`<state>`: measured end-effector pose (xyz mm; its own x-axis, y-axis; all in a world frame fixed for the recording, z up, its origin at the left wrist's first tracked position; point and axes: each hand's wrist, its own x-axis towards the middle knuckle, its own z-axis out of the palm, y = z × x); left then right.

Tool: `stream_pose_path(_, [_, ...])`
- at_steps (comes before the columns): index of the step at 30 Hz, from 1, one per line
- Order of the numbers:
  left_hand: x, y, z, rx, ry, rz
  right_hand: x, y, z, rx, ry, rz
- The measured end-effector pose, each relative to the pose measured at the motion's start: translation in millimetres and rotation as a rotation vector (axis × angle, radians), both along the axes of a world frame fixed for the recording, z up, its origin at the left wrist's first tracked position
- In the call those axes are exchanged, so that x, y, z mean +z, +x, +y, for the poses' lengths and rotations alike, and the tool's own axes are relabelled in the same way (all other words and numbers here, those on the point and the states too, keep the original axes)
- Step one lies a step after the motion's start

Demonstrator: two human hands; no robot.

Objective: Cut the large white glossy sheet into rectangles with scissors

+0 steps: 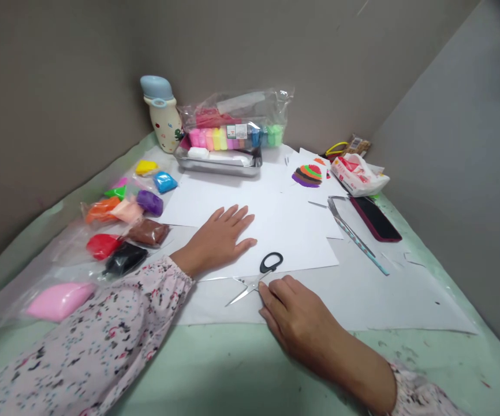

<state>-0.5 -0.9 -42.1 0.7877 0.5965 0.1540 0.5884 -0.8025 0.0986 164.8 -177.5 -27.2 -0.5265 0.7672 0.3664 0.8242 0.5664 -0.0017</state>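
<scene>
My left hand (219, 240) lies flat, fingers spread, on a white sheet of paper (284, 228). Near the front edge of the paper, my right hand (295, 315) has its fingers closed around one handle of a pair of scissors (254, 284). The blades are parted and point to the left; the other black handle loop stays free of the fingers. Left of my left hand are soft clay packets, among them a brown one (149, 232), a black one (125, 259), a purple one (150, 202) and a pink one (62, 301).
At the back stand a bottle (166, 124) and a metal tray (219, 167) with bagged colored clay (219, 138). Toward the right are a striped colored piece (309, 177), a fork (354, 236), a phone (375, 218) and a tissue pack (356, 176). Grey walls border the table.
</scene>
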Motion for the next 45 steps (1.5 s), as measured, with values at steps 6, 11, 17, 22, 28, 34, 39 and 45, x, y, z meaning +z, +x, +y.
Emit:
stream_pose_path(6, [-0.1, -0.3, 0.5, -0.003, 0.01, 0.004, -0.5, -6.2, 7.2, 0.015, 0.032, 0.007])
stream_pose_path(11, [-0.3, -0.3, 0.5, -0.007, 0.015, -0.005, 3.1, -9.2, 10.0, 0.03, 0.012, 0.006])
stream_pose_path(17, [-2.6, -0.7, 1.3, -0.003, 0.009, -0.013, 1.0, -7.1, 4.7, 0.026, 0.028, 0.012])
stream_pose_path(22, [-1.7, -0.5, 1.3, -0.008, 0.018, -0.009, 2.0, -13.9, 15.3, 0.036, 0.038, 0.0])
stream_pose_path(28, [-1.8, -0.1, 1.3, -0.002, 0.009, -0.014, -1.0, -11.1, 7.9, 0.044, -0.008, -0.01])
stream_pose_path(34, [-1.8, 0.1, 0.8, -0.001, 0.008, -0.009, -0.3, -15.5, 11.6, 0.029, 0.027, 0.014])
stream_pose_path(39, [-1.6, -0.5, 1.2, -0.007, 0.003, -0.019, 3.1, -20.4, 17.6, 0.051, 0.028, 0.022])
stream_pose_path(45, [-3.7, -0.2, 2.6, -0.002, -0.001, -0.021, -3.4, -13.7, 6.9, 0.057, 0.009, 0.002])
